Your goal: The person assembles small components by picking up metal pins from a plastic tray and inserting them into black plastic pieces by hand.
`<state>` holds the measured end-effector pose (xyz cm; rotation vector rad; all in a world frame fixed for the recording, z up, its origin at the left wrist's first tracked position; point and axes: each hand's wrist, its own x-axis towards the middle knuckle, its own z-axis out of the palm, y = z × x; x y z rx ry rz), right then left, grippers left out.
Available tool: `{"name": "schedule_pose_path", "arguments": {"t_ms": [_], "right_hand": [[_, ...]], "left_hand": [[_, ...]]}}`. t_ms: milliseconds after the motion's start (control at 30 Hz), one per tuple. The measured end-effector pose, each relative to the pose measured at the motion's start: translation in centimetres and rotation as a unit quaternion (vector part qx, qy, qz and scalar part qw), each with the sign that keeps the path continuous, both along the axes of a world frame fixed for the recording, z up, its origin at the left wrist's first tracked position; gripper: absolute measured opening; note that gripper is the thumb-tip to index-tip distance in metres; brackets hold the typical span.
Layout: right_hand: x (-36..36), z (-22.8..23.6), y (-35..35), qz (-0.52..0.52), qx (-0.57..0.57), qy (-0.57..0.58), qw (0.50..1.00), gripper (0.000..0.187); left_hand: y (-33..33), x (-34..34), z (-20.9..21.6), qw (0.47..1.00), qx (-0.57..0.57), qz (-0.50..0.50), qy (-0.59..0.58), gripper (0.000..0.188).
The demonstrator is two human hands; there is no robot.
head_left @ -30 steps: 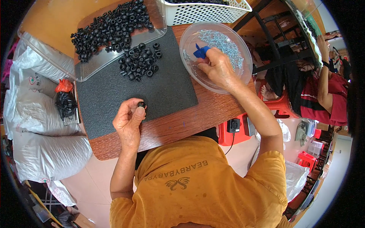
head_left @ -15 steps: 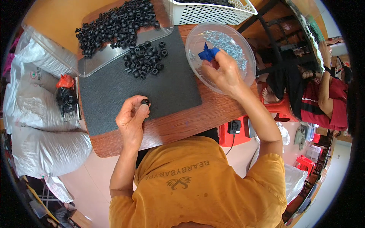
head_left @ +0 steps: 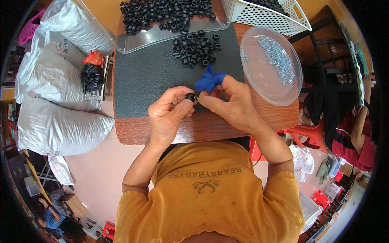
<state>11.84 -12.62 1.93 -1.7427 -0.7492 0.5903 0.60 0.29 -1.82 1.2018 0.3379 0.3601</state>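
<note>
Left grip: closed around one rounded black plastic piece, above the tabletop's near edge. Right grip, blue wrap on a finger: thumb beside that piece; cannot tell whether anything is held. Dark mat: loose black pieces, far side. Round clear tray, right: small pale-blue parts.

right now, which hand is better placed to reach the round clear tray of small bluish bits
The right hand, I judge: it is nearer the clear tray, while the left hand, farther off, pinches a black piece. Whether the right hand holds anything is hard to see.
</note>
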Motion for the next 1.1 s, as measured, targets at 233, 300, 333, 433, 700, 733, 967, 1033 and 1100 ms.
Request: {"name": "schedule_pose_path", "arguments": {"t_ms": [233, 300, 333, 433, 700, 733, 967, 1033, 1100], "right_hand": [[0.1, -1.1, 0.1, -0.002, 0.023, 0.106, 0.994, 0.02], [0.0, -1.2, 0.1, -0.007, 0.032, 0.133, 0.991, 0.02], [0.0, -1.4, 0.2, -0.013, 0.044, 0.149, 0.988, 0.019], [0.0, -1.8, 0.2, -0.021, 0.048, 0.159, 0.986, 0.019], [-0.5, -1.9, 0.6, -0.037, 0.025, 0.163, 0.986, 0.021], [-0.6, -1.2, 0.9, -0.034, 0.036, 0.216, 0.975, 0.021], [-1.8, -1.0, 1.9, -0.048, 0.054, 0.218, 0.973, 0.017], [-1.7, -0.9, 2.1, -0.036, 0.052, 0.208, 0.976, 0.016], [-1.5, -0.5, 2.4, -0.022, 0.05, 0.198, 0.979, 0.016]], "left_hand": [[0.2, 0.0, 0.3, 0.983, 0.184, 0.017, -0.017, 0.016], [0.5, 0.1, 0.3, 0.949, 0.313, 0.015, -0.023, 0.018], [0.5, 0.1, 0.3, 0.949, 0.313, 0.016, -0.022, 0.018], [0.3, 0.3, 0.3, 0.946, 0.321, 0.021, -0.039, 0.019], [-0.3, -0.1, -0.4, 0.999, 0.023, 0.016, -0.026, 0.019], [-0.3, -0.2, -0.5, 0.999, 0.023, 0.017, -0.028, 0.019], [0.4, -0.3, -0.9, 0.993, -0.118, 0.007, -0.03, 0.023], [0.7, -0.4, -0.9, 0.988, -0.147, 0.002, -0.034, 0.025], [0.9, -0.4, -0.6, 0.986, -0.165, 0.006, -0.033, 0.027]]}}
